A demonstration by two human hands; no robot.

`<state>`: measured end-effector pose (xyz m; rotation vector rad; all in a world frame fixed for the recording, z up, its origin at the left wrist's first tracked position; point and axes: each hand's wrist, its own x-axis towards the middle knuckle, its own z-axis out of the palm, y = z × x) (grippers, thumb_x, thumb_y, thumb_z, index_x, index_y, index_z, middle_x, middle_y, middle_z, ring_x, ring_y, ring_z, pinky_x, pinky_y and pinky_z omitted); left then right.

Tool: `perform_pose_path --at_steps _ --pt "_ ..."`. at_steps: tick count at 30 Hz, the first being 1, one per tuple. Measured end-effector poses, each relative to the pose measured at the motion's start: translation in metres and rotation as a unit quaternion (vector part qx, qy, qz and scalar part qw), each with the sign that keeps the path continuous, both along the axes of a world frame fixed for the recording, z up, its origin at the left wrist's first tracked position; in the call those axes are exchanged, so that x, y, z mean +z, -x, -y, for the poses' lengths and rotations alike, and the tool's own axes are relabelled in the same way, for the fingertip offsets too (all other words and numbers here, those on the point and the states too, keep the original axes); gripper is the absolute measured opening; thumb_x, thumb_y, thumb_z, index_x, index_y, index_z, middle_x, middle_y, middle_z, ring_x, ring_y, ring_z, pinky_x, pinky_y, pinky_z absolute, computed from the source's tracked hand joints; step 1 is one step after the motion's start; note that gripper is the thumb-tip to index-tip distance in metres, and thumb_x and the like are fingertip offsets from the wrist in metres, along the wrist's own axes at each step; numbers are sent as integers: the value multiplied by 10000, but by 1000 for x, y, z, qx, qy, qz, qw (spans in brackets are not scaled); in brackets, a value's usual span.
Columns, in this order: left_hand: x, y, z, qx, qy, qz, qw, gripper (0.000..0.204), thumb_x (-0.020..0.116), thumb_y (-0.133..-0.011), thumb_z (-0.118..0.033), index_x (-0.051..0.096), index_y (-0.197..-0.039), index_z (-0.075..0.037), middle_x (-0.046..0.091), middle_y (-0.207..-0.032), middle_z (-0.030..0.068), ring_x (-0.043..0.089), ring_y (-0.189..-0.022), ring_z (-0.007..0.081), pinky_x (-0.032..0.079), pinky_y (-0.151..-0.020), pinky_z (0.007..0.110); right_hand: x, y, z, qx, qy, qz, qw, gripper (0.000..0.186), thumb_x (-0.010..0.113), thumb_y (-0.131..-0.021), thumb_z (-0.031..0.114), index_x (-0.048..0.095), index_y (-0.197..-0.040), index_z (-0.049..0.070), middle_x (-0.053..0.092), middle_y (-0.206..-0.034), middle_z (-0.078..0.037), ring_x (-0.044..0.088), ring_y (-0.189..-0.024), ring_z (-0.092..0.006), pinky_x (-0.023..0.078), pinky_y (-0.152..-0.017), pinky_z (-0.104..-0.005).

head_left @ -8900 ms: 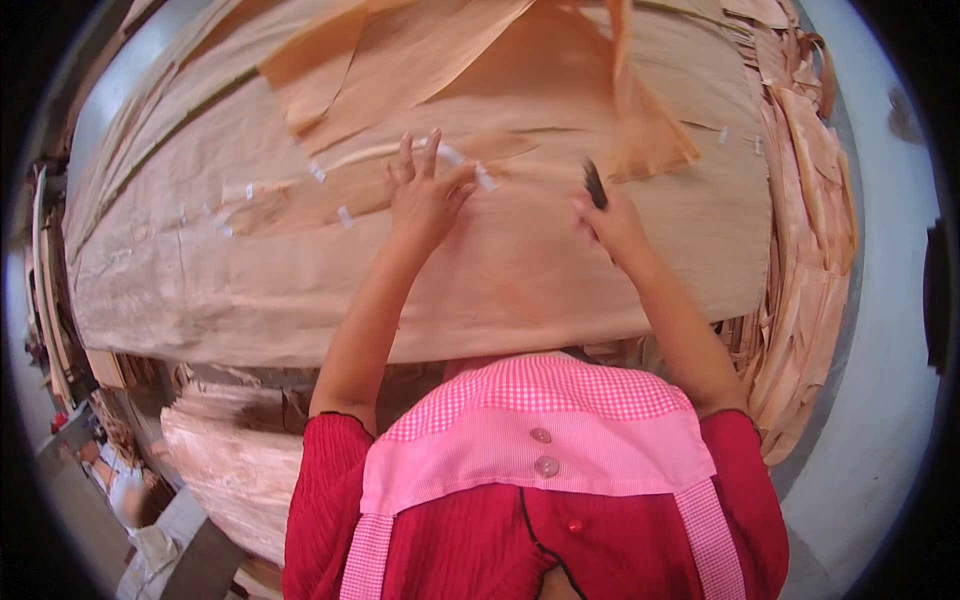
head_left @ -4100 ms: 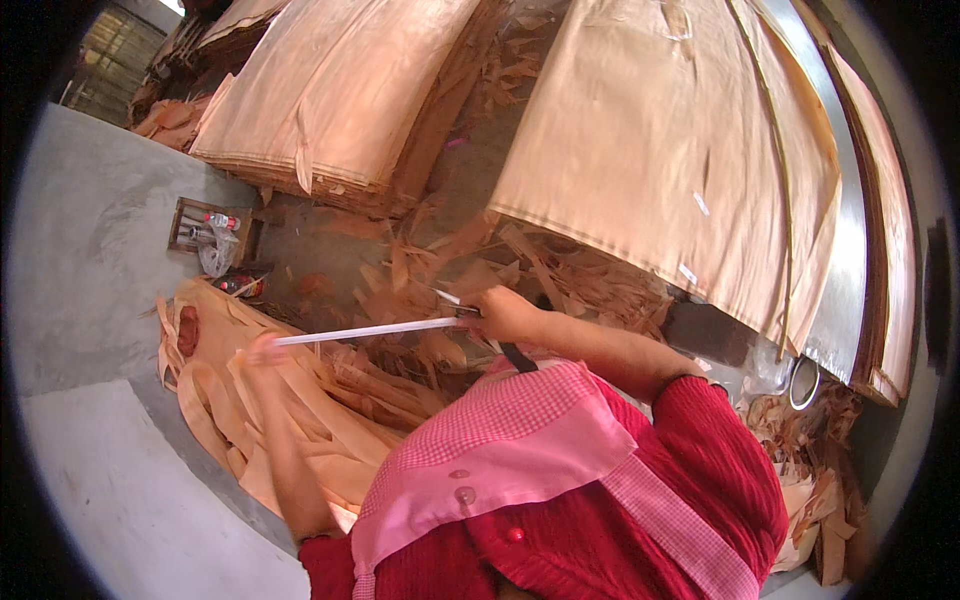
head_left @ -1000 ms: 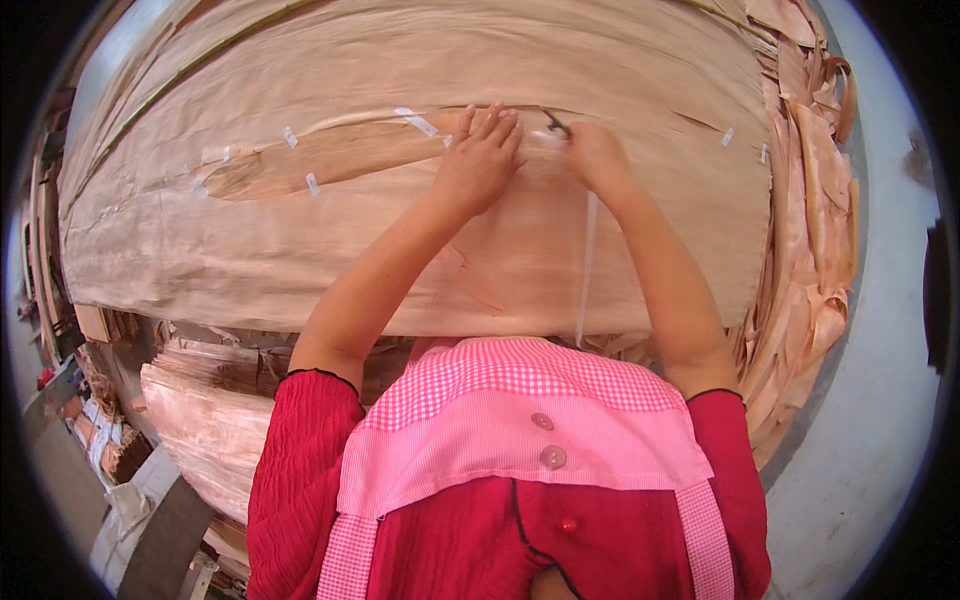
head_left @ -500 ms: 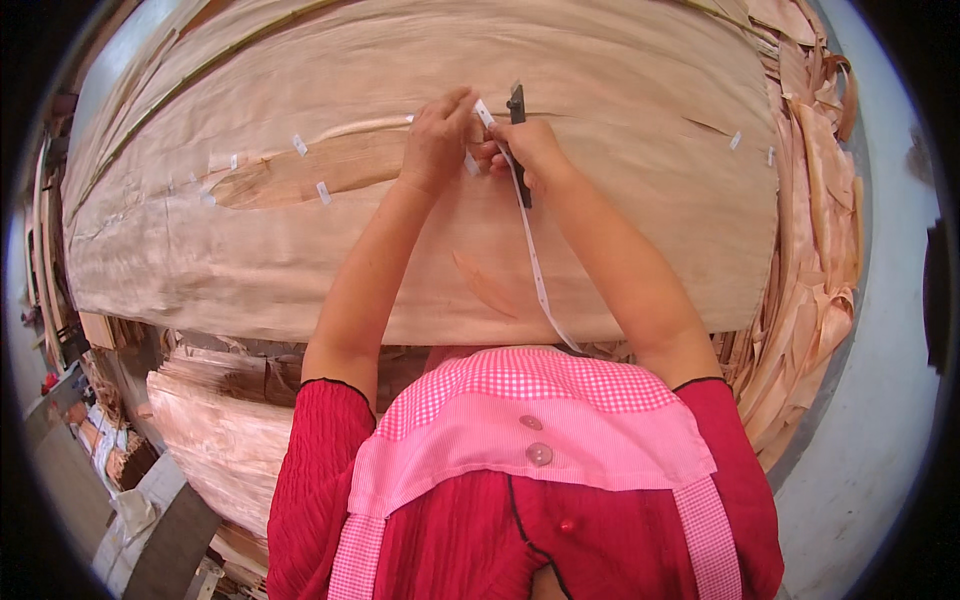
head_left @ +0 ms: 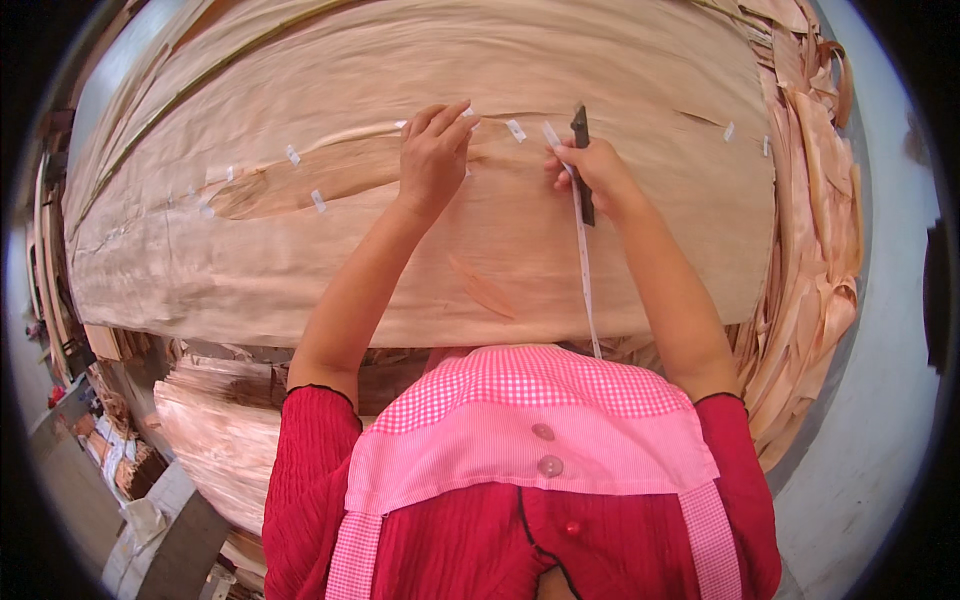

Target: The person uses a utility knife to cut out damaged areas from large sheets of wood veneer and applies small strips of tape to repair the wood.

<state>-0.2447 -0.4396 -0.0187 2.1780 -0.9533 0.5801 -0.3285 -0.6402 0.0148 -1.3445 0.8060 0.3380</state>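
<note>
A broad sheet of pale wood veneer (head_left: 330, 270) lies before me, with a darker, long patch (head_left: 330, 175) left of the middle. Small white tape pieces (head_left: 318, 201) are stuck along the patch and cracks. My left hand (head_left: 433, 158) rests over the patch's right end, fingers bent and slightly apart, beside a white tape bit at its fingertips. My right hand (head_left: 598, 175) grips a black utility knife (head_left: 583, 150), blade end pointing away. Its thumb and fingers also pinch a long white tape strip (head_left: 584, 265), which hangs down toward my apron. One separate tape piece (head_left: 516, 130) sits between my hands.
Ragged veneer strips (head_left: 800, 230) hang along the right edge of the stack. Another veneer stack (head_left: 220, 430) stands lower left, near a grey beam (head_left: 165, 530). A thin curved strip (head_left: 190, 90) crosses the sheet's far left. Grey floor (head_left: 860, 430) runs along the right.
My right hand has moved right, away from my left, with the knife and tape strip. A tape piece now shows on the veneer between them. My left hand's fingers have spread a little.
</note>
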Motion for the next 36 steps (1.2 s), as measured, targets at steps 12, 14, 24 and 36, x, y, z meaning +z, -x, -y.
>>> perform_pose_path --at_steps 12,14,24,36 --pt "-6 14 68 -45 -323 -17 945 341 440 -834 -284 532 -1149 -192 455 -1263 -33 274 -1265 234 120 -988 583 -23 -22 24 153 170 18 973 167 560 -813 134 598 -830 -27 603 -669 -101 561 -541 -153 459 -487 -265" --pt "12 10 68 -82 -351 -5 933 340 446 -836 -315 543 -1132 -178 472 -1244 -16 280 -1260 253 124 -976 603 -12 -14 36 305 569 11 764 150 562 -810 139 596 -823 -7 598 -661 -90 552 -525 -135 450 -473 -262" --pt "-14 35 -38 43 -86 -75 993 457 621 -722 -162 500 -1145 -36 466 -1229 109 390 -1164 286 272 -983 407 -12 4 -56 141 17 59 988 140 566 -805 140 586 -795 2 595 -615 -76 494 -398 -102 398 -383 -237" --pt "-17 47 -24 15 -166 -39 985 418 591 -732 -203 527 -1131 -95 455 -1264 49 339 -1234 221 156 -1022 485 -27 -22 -82 43 43 19 998 218 570 -792 154 594 -739 -57 609 -627 -126 550 -426 -166 439 -384 -268"
